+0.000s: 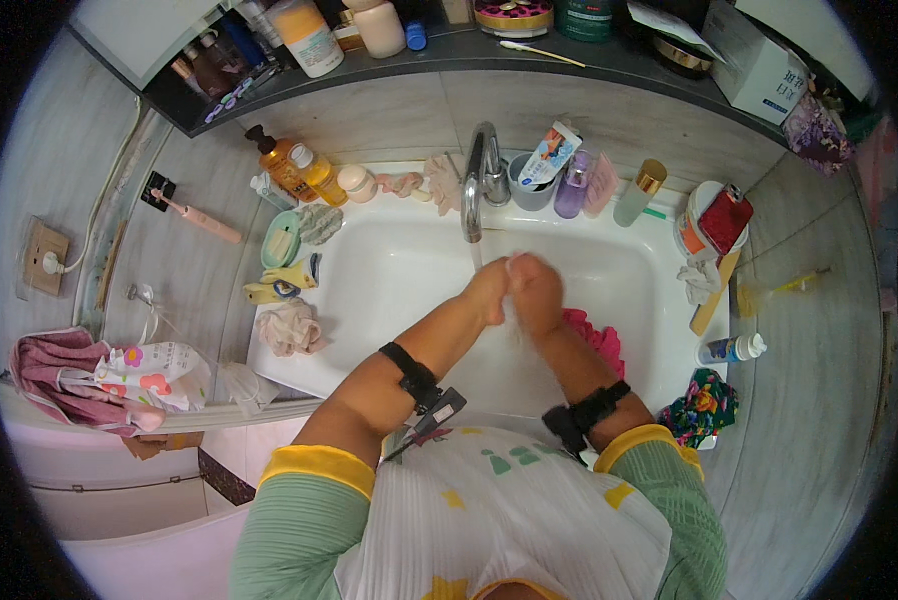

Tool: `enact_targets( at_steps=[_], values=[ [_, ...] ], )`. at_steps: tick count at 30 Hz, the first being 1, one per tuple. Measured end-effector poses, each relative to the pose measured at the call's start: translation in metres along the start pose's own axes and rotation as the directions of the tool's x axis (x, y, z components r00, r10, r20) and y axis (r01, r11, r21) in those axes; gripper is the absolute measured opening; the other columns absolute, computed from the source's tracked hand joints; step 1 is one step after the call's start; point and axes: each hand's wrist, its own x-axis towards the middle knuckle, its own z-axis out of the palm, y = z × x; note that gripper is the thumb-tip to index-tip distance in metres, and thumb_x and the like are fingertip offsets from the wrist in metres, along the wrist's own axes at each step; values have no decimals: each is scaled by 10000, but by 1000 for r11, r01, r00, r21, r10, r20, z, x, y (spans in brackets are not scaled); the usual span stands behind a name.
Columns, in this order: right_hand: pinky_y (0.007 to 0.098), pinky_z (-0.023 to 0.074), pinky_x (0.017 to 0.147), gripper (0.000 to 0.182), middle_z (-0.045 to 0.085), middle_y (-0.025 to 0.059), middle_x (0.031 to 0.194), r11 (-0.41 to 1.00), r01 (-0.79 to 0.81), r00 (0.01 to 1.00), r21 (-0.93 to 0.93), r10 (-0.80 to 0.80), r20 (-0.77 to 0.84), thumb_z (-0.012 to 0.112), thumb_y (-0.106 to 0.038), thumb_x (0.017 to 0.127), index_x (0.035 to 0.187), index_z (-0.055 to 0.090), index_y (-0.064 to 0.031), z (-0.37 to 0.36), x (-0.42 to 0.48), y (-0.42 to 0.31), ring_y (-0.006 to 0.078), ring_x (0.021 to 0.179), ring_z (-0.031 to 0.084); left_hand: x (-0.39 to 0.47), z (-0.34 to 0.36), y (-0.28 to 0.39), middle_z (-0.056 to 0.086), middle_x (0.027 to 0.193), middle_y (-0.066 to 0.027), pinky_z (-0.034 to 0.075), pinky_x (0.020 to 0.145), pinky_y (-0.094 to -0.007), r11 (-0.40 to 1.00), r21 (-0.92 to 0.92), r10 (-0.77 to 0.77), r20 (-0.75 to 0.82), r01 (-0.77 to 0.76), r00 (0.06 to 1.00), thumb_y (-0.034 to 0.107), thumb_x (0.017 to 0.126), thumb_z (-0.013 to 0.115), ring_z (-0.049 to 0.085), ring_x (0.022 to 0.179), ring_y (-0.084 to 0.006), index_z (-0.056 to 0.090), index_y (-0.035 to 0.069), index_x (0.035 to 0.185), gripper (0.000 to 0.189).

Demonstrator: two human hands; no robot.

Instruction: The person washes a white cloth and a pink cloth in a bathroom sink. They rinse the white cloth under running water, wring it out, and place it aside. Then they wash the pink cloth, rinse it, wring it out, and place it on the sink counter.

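My left hand (492, 289) and my right hand (536, 286) are pressed together over the white sink basin (389, 270), just in front of the chrome faucet (479, 180). A thin stream of water (477, 256) runs from the spout beside the fingers, and more water drips below the hands. The right hand is blurred. Something pale shows at the fingertips, too unclear to name; whether either hand grips anything is hidden. Under the right forearm lies a bright pink wet cloth (597, 337) on the basin floor.
Along the left rim sit a green soap dish (281, 238), a yellow cloth (291, 279) and a crumpled beige cloth (291, 328). Behind stand a pump bottle (280, 161), a grey cup (527, 191) and a gold-capped bottle (638, 195). A dark shelf (426, 64) overhangs the back.
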Motion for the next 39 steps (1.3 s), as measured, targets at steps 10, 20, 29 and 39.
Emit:
enact_targets(
  at_steps=[10,20,29,39],
  values=[
    [444,469,724,396,644,187,893,991,-105,964,80,82,252,487,-377,924,887,582,6,-30,25,20,362,826,615,-47,-17,36,594,903,-28,477,692,-284,916,380,62,187,-130,980,299,910,520,571,784,-141,576,78,1031,258],
    [306,413,591,295,535,73,699,981,48,814,-189,71,577,687,-263,814,840,581,11,-84,30,-45,153,653,482,-82,-18,54,560,893,16,425,702,-224,707,327,444,485,-627,753,262,930,580,508,816,-66,572,46,1017,234],
    [223,454,726,223,565,-27,881,958,-114,945,265,23,327,624,25,803,989,536,-59,-118,38,-69,83,832,549,-84,-42,33,614,852,-8,450,760,-244,268,772,289,507,-577,812,242,881,653,542,814,-84,628,14,1017,267],
    [243,437,735,240,574,-1,937,930,-214,926,299,95,365,598,-25,828,1060,536,-42,-134,36,-70,92,843,533,-57,-76,39,608,1142,-47,393,974,-285,814,250,391,429,-524,814,143,921,557,497,1154,-153,543,30,1033,159]
  ],
)
